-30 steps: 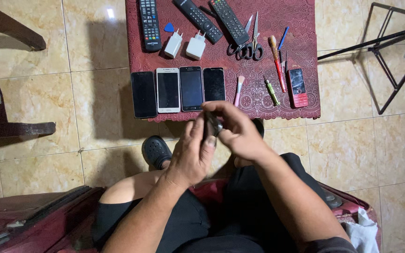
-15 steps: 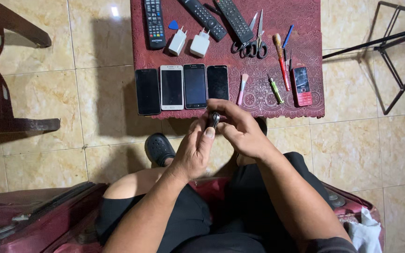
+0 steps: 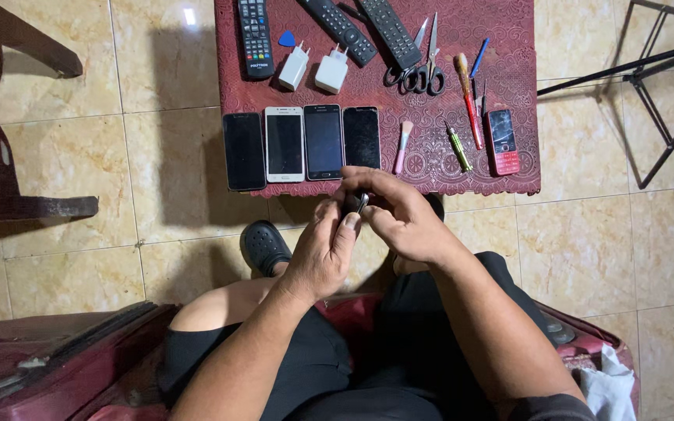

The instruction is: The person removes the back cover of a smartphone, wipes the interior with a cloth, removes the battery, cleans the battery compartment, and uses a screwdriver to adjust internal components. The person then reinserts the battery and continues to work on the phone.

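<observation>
The person sits low, both hands brought together just in front of the near edge of the dark red patterned cloth-covered surface (image 3: 508, 168). The left hand (image 3: 321, 253) and the right hand (image 3: 403, 218) meet around a small dark object with a metal glint (image 3: 358, 204); each grip is pressed together on it, fingertips pinching from either side. It is too small and too covered to say what it is, or whether it has been opened.

On the surface, everything lies in tidy rows and none of it is being touched: four smartphones face up side by side, a black one (image 3: 244, 151), a white one (image 3: 284, 144), another dark one (image 3: 323, 143) and a fourth black one (image 3: 362, 138), all with backs and screens in place. Beside them lie a small pink brush (image 3: 403, 145), a green-handled screwdriver (image 3: 457, 146), a red-handled tool (image 3: 467, 109) and a red keypad phone (image 3: 501, 141). Further back are black-handled scissors (image 3: 429, 70), two white chargers (image 3: 313, 70) and three black remote controls (image 3: 256, 37).

So the work looks early: only the little piece in the hands is being handled.
</observation>
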